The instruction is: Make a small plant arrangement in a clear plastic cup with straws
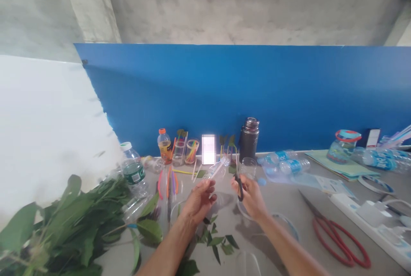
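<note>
My left hand [201, 199] is closed on a thin whitish strip [217, 169], perhaps a straw or a piece of clear plastic, that slants up to the right. In my right hand [251, 194] is a pair of scissors [239, 184] with black handles, blades pointing up. A small gap separates the scissors from the strip. Below my hands lie several cut leaf pieces [216, 240]. Just behind my right hand stands a clear plastic cup [248, 168].
Leafy branches [73, 220] fill the left side beside a large bottle [132, 171]. Along the blue partition [224, 91] stand an orange-capped bottle [165, 147], cups of sticks [192, 152] and a dark thermos [249, 141]. To the right lie red-handled scissors [337, 233] and a power strip [369, 224].
</note>
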Tool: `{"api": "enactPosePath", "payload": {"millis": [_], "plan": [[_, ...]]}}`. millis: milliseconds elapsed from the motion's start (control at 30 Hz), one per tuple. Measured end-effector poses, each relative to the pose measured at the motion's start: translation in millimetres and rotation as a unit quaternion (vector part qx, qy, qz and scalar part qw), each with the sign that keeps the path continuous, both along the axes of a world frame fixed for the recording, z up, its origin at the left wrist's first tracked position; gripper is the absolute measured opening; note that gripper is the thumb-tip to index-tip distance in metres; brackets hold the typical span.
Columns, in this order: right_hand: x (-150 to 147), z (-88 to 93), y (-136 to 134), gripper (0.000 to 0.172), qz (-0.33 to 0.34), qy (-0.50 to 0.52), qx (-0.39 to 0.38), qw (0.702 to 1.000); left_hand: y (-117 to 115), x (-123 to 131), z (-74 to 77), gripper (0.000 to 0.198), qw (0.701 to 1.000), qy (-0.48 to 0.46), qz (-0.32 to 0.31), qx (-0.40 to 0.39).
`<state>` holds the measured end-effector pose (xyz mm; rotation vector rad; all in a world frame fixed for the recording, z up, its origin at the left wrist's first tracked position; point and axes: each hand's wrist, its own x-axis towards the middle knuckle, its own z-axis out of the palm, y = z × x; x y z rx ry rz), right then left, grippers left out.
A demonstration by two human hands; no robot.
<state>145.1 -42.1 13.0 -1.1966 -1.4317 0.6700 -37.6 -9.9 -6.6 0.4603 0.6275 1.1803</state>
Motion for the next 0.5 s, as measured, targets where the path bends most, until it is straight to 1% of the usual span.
{"api": "enactPosePath", "payload": {"millis": [33,100,167,200,267,367,433,500], "plan": [[1,0.0,1,0.024,-0.005,0.007,0.005,1.000,0,0,-0.6,0.033,1.000,-0.007,-0.010,0.003],[4,0.3,4,0.027,-0.052,0.018,0.017,0.998,0,-1,-1.7,0.033,0.999,-0.021,-0.039,0.014],[9,1.4,6,0.033,-0.102,0.015,0.037,0.994,0,-1,-2.7,0.035,0.996,-0.035,-0.075,0.024],[12,2.4,7,0.037,-0.113,0.006,0.051,0.992,-1,0,-3.2,0.036,0.995,-0.041,-0.090,0.025],[17,5.8,6,0.043,-0.103,-0.013,0.083,0.991,-2,0,-3.9,0.037,0.992,-0.045,-0.113,0.020],[20,12.6,0,0.043,-0.060,-0.021,0.125,0.990,-3,0,-4.7,0.035,0.991,-0.033,-0.125,0.016],[20,16.7,-4,0.038,-0.057,-0.014,0.139,0.989,-3,0,-5.0,0.034,0.992,-0.019,-0.123,0.022],[18,19.5,-6,0.025,-0.071,-0.004,0.148,0.986,-4,0,-5.4,0.033,0.992,-0.005,-0.119,0.028]]}}
